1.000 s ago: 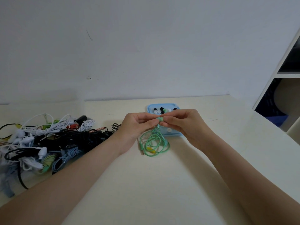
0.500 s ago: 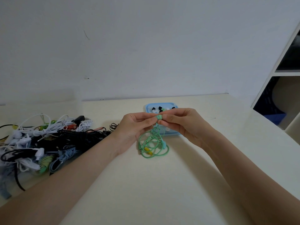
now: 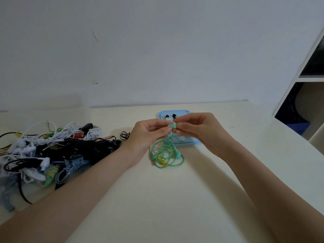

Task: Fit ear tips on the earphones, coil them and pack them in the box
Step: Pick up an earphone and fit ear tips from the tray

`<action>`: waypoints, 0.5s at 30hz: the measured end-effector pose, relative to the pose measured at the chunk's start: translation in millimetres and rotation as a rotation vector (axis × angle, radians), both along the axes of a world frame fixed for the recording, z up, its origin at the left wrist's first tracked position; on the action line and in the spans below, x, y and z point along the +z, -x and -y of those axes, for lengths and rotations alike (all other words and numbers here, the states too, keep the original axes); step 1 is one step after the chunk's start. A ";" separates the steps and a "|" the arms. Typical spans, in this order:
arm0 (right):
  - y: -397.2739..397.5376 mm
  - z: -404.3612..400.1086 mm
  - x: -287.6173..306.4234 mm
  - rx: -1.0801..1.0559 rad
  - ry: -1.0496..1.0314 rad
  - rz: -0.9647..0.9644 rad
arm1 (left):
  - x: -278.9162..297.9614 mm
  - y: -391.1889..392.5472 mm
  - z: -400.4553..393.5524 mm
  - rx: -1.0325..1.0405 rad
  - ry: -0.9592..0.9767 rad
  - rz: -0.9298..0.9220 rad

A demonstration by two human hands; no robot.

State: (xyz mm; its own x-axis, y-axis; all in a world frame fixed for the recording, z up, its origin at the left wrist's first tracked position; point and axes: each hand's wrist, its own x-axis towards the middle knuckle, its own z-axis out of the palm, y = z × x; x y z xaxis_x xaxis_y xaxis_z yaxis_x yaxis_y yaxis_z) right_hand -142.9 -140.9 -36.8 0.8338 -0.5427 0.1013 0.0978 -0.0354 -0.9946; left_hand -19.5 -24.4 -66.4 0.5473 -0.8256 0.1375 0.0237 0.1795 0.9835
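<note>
Fingertips of the left hand (image 3: 149,132) and right hand (image 3: 196,128) meet in a pinch around a green earbud (image 3: 172,126), held just above the table (image 3: 157,199), apparently to seat an ear tip; the tip itself is too small to make out. The green cable (image 3: 166,155) hangs from the grip and pools in loose loops on the table, not yet neatly coiled. Behind the hands sits the blue box (image 3: 175,112), holding loose ear tips. A tangled pile of earphones (image 3: 49,151) waits at the left, suggesting most of the job remains.
</note>
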 end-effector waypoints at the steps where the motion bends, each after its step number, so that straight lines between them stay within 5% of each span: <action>1: -0.6 -0.4 -0.2 -0.012 0.026 0.008 | -0.2 0.0 0.1 0.008 0.000 0.002; 7: -2.8 -2.6 -1.4 -0.047 0.136 0.003 | -0.2 -0.4 -0.5 0.026 -0.004 0.026; 15: 0.0 -0.6 -3.4 0.030 -0.148 0.005 | 0.3 -0.1 -2.0 -0.013 0.004 0.069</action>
State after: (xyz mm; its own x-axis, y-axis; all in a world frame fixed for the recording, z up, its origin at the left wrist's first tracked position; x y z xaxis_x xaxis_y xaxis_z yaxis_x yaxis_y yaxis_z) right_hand -142.9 -140.4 -40.2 0.8497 -0.5265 0.0267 0.1018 0.1142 -0.9882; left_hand -19.4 -22.4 -66.1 0.5256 -0.8319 0.1778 -0.0420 0.1833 0.9822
